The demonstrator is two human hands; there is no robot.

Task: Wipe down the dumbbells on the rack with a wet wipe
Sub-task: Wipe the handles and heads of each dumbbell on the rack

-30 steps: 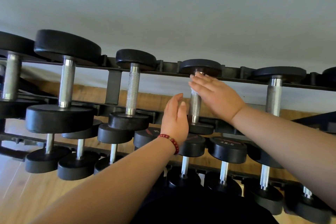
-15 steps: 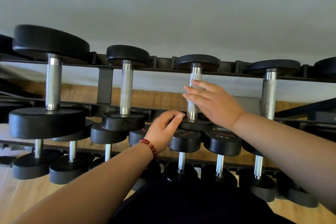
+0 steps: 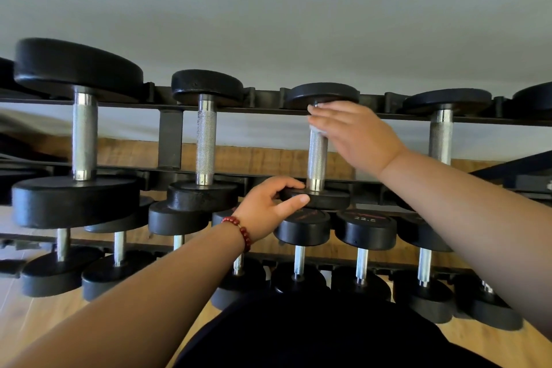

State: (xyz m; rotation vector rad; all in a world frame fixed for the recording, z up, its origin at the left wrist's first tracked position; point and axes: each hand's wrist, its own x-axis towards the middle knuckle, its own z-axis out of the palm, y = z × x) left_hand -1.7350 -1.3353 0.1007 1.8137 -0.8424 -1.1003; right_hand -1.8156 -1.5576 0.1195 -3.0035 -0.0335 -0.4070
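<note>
Beside the held dumbbell (image 3: pixel 317 158), bigger dumbbells (image 3: pixel 206 140) crowd the rack (image 3: pixel 170 140).

The dumbbells (image 3: pixel 206 86) are black-headed with silver handles — finely cross-hatched. The rack (image 3: pixel 170 140) is black, the bracelet (image 3: pixel 243 233) dark red beads, the wipe (image 3: pixel 316 129) white. The wall (image 3: pixel 268 9) is pale grey — the floor (image 3: pixel 30 323) brown wood grain.

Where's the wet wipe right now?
In the head view, right of centre: the wet wipe is under the right hand, on the handle of the top-row dumbbell that the left hand grips.
</note>
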